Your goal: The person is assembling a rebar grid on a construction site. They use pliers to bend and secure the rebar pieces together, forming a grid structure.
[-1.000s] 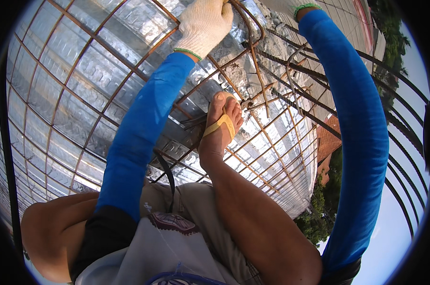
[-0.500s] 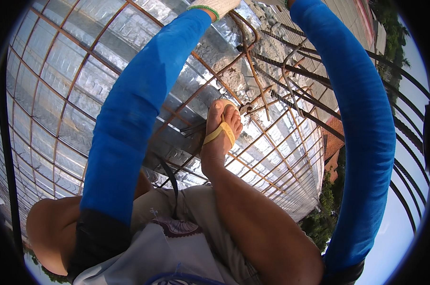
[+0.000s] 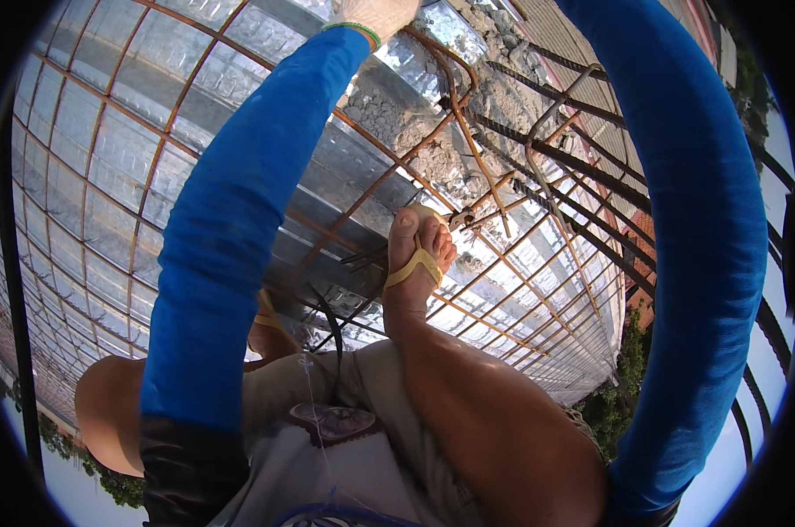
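Observation:
My left hand (image 3: 378,12), in a whitish knit glove with a green cuff edge, reaches to the top edge of the view. Its fingers lie beyond that edge, so what they hold, if anything, is hidden. Close beside this hand is the end of a bent, rusty reinforcing bar (image 3: 461,92). My right arm, in a blue sleeve (image 3: 709,202), stretches up past the top edge, and the hand itself is out of sight. By the toes of my sandalled foot, the metal jaws of a pincer-like tool (image 3: 460,219) show at the mesh.
Rusty steel mesh (image 3: 165,136) spreads over shiny corrugated metal decking (image 3: 314,198). Dark ribbed bars (image 3: 582,162) stick out at the right, beside rough broken concrete (image 3: 415,132). My foot (image 3: 406,263) in a yellow sandal rests on the mesh. Trees and sky lie beyond the decking's right edge.
The view has shifted a little. My left hand sits slightly farther left, and my right hand, partly visible at the top before, has gone out of the picture as that arm swung right.

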Tool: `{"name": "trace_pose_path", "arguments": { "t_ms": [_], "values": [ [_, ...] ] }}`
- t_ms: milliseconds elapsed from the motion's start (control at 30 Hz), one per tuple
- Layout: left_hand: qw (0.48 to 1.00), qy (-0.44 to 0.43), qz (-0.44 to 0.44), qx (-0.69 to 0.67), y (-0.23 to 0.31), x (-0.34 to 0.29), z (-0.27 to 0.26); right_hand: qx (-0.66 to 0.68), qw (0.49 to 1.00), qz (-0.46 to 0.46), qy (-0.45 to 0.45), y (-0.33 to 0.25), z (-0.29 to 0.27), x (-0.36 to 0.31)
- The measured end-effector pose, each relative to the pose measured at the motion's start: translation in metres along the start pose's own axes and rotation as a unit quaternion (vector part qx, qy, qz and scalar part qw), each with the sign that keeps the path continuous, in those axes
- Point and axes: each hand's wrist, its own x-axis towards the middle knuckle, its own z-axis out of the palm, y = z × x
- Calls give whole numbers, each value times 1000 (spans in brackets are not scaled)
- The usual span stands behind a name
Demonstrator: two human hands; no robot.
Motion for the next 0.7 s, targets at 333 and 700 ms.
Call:
{"name": "trace_pose_path", "arguments": {
  "t_ms": [333, 700],
  "values": [
    [1000, -10, -8, 19, 0, -4, -9, 11, 985, -163, 60, -4, -98, 210],
    [1000, -22, -7, 20, 4, 2, -14, -20, 989, -135, 60, -14, -97, 314]
  ]
}}
